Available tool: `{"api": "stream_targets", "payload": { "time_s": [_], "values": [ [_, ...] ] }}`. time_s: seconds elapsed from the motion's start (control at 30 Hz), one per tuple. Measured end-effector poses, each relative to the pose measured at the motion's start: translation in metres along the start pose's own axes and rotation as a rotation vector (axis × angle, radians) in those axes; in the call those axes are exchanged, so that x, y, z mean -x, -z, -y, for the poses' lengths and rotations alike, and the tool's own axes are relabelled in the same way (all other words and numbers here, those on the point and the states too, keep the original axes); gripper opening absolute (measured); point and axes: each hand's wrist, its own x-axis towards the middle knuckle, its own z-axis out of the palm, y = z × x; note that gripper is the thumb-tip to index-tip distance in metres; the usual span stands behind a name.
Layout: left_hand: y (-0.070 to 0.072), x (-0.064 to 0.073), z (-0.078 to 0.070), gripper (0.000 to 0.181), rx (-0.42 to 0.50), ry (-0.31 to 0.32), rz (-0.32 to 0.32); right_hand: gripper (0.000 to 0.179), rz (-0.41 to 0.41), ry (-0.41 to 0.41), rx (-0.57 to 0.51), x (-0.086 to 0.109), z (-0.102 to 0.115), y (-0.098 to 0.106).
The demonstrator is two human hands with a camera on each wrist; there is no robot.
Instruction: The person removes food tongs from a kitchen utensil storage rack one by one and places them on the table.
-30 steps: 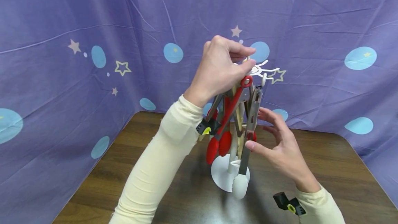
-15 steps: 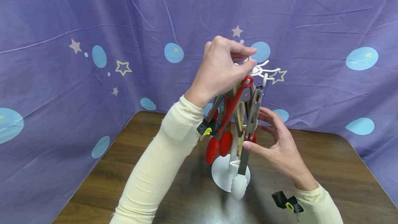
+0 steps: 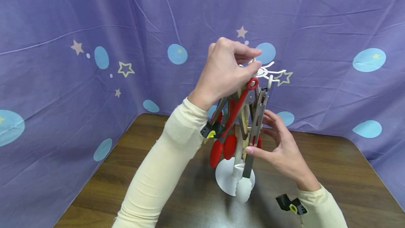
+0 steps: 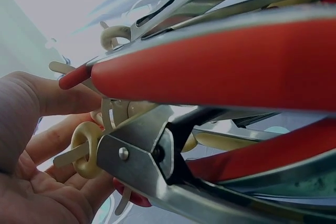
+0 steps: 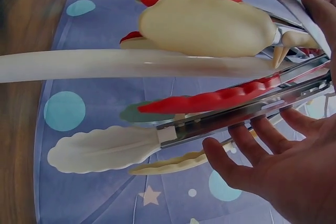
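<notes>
Backdrop: purple-blue cloth [image 3: 209, 6] hung behind and along the left side, creased, printed with light-blue blobs [image 3: 177, 54], solid pale stars [image 3: 77, 47], yellow outline stars [image 3: 126, 69] and small pale dots [image 3: 88, 55]. Table [image 3: 335, 171]: dark brown wood grain, rounded far corners, bright glare patch near the bottom middle of the head view. Right wrist view shows the same cloth beside a strip of brown wood.

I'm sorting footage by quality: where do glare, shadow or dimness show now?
Head view: pale glare on the table near the picture's bottom edge, soft shadow around the stand's base; left wrist: upper left corner washed out, left hand dim; right wrist: bright sheen along the pole, right hand dim.
</notes>
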Motion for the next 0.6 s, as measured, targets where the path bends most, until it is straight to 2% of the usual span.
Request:
{"api": "stream_targets", "payload": {
  "time_s": [0.37,0.6],
  "values": [
    [-0.0001,-0.0005,0.0008,0.020,-0.018,-0.007,0.000,0.096,-0.004,0.031,0.002,-0.0023,-0.0010,-0.0010],
    [-0.0005,-0.0006,0.0012,0.020,-0.011,-0.011,0.003,0.092,-0.021,0.015,-0.022,-0.0020,0.0009,-0.0005]
  ]
}}
